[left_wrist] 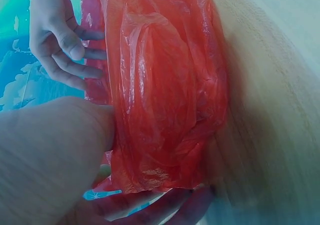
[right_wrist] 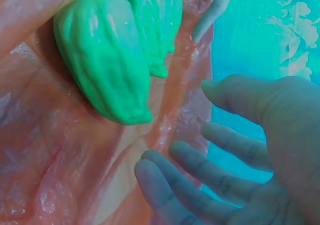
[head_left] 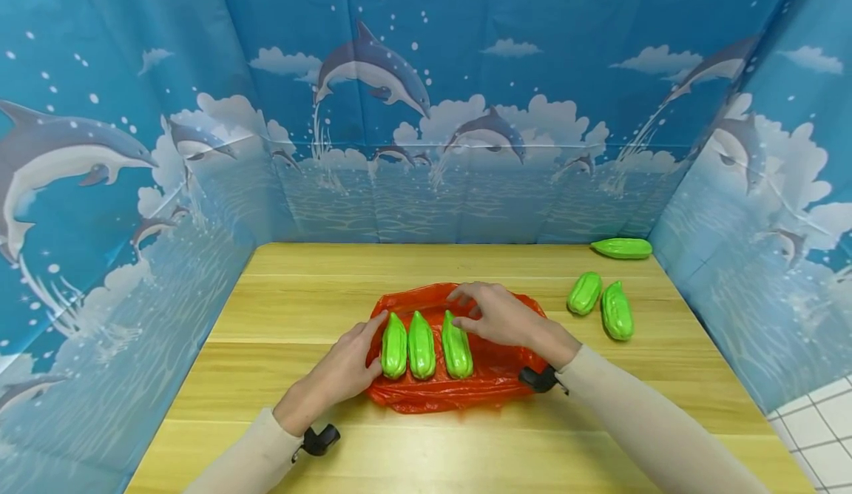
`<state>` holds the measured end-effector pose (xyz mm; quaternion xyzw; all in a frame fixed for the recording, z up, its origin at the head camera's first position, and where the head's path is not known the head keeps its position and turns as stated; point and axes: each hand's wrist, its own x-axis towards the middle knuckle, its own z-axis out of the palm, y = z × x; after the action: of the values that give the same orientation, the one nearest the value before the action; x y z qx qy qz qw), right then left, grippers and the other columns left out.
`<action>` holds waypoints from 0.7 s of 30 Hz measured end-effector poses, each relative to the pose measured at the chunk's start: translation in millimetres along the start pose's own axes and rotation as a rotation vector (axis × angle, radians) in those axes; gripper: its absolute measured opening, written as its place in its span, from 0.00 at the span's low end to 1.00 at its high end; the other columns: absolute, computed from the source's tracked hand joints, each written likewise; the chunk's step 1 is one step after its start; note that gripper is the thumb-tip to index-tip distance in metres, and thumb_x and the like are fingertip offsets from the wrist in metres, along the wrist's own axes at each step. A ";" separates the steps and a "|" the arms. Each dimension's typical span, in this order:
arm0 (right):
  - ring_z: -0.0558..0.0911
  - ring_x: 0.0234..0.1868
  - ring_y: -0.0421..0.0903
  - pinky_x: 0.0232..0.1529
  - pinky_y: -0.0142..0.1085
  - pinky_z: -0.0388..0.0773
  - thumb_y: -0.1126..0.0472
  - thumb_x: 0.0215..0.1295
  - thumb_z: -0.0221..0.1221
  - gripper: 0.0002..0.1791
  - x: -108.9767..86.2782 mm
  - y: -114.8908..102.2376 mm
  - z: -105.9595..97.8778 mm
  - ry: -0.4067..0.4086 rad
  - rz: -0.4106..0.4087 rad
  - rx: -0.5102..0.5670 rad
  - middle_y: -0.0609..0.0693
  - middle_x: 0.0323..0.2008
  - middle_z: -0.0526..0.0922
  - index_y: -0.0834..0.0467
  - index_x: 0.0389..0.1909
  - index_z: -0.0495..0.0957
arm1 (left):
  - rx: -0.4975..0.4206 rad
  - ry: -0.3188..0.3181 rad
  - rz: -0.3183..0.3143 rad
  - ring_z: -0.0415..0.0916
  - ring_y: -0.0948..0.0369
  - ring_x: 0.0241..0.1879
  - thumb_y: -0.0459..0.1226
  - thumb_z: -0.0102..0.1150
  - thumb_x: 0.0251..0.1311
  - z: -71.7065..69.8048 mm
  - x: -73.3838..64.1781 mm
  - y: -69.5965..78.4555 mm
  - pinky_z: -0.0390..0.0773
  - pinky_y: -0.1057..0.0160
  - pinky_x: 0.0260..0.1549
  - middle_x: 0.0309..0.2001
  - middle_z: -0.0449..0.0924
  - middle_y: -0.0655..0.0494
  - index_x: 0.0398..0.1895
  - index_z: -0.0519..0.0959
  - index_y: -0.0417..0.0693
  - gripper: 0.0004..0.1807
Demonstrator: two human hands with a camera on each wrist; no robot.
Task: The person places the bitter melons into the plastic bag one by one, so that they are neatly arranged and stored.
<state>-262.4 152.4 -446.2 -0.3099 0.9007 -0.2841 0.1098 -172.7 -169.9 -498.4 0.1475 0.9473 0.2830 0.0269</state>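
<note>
A red plastic bag (head_left: pixel 495 364) lies spread on the table, its rim standing up around three green ridged gourds. The left gourd (head_left: pixel 394 347) and middle gourd (head_left: pixel 421 346) lie side by side; a gap separates the right gourd (head_left: pixel 457 347). My left hand (head_left: pixel 342 364) is at the bag's left end, thumb and forefinger apart beside the left gourd. In the left wrist view, the bag's side (left_wrist: pixel 155 95) hides part of that hand. Above the bag, my right hand (head_left: pixel 495 315) has loosely bent, spread fingers near the right gourd's tip. Nothing is between its fingers.
At the table's right lie a short gourd (head_left: pixel 584 293), another gourd (head_left: pixel 617 311) and, at the back corner, a third gourd (head_left: pixel 622 248). Blue dolphin-print curtains (head_left: pixel 413 198) enclose the table's (head_left: pixel 293 309) back and sides.
</note>
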 end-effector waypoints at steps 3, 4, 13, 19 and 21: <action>0.93 0.61 0.59 0.56 0.48 0.94 0.57 0.84 0.70 0.24 -2.5 0.8 -2.6 0.021 -0.004 0.011 0.60 0.68 0.91 0.61 0.74 0.84 | 0.011 0.003 -0.002 0.84 0.39 0.74 0.29 0.71 0.75 0.3 -0.5 0.0 0.87 0.39 0.74 0.78 0.80 0.32 0.93 0.63 0.40 0.46; 0.93 0.61 0.59 0.57 0.49 0.95 0.56 0.85 0.70 0.24 -3.3 1.2 -3.4 0.028 -0.002 0.013 0.60 0.69 0.90 0.61 0.74 0.84 | 0.011 0.004 -0.003 0.84 0.39 0.75 0.29 0.72 0.75 0.3 -0.7 0.1 0.87 0.39 0.74 0.78 0.80 0.33 0.93 0.63 0.40 0.46; 0.93 0.60 0.57 0.60 0.52 0.95 0.55 0.85 0.70 0.25 -12.6 3.4 -9.1 0.083 0.024 0.030 0.60 0.70 0.90 0.59 0.76 0.83 | -0.019 -0.012 -0.013 0.82 0.37 0.77 0.29 0.72 0.75 0.5 -2.9 -0.4 0.85 0.36 0.76 0.80 0.78 0.32 0.93 0.63 0.41 0.46; 0.92 0.60 0.57 0.62 0.55 0.94 0.54 0.85 0.70 0.26 -19.7 6.3 -12.8 0.127 0.042 0.039 0.60 0.70 0.90 0.58 0.77 0.83 | -0.021 -0.020 -0.017 0.82 0.37 0.77 0.30 0.72 0.76 1.2 -3.6 -1.8 0.84 0.35 0.77 0.80 0.78 0.33 0.93 0.63 0.42 0.46; 0.92 0.60 0.57 0.62 0.56 0.93 0.54 0.86 0.70 0.25 -21.8 8.1 -14.3 0.146 0.043 0.036 0.59 0.69 0.90 0.57 0.76 0.84 | -0.021 -0.019 -0.018 0.81 0.36 0.77 0.30 0.72 0.76 1.1 -3.5 -1.9 0.83 0.35 0.77 0.80 0.78 0.33 0.93 0.63 0.42 0.46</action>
<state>-254.7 177.5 -438.7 -0.2672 0.9073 -0.3197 0.0556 -169.8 -171.8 -500.4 0.1416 0.9453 0.2912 0.0402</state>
